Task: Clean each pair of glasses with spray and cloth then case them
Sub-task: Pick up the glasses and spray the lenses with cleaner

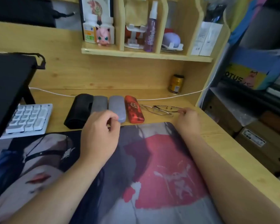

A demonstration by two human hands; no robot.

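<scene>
Thin metal-framed glasses (160, 109) lie on the wooden desk at the right; my right hand (188, 120) pinches their right end. Left of them stand several cases in a row: a red case (134, 111), a blue-grey case (117, 109), a dark grey case (99, 105) and a black case (78, 113). My left hand (99, 135) hovers with curled fingers just in front of the blue-grey case and holds nothing that I can see. A purple spray bottle (150, 31) stands on the upper shelf. A yellowish cloth (136, 11) hangs in the shelf compartment behind it.
A printed desk mat (136, 167) covers the near desk. A white keypad (29, 118) and a black stand (8, 88) sit at the left. A gold can (176, 84) and a white cable (160, 98) lie at the back. Boxes stack beyond the desk's right edge (229, 135).
</scene>
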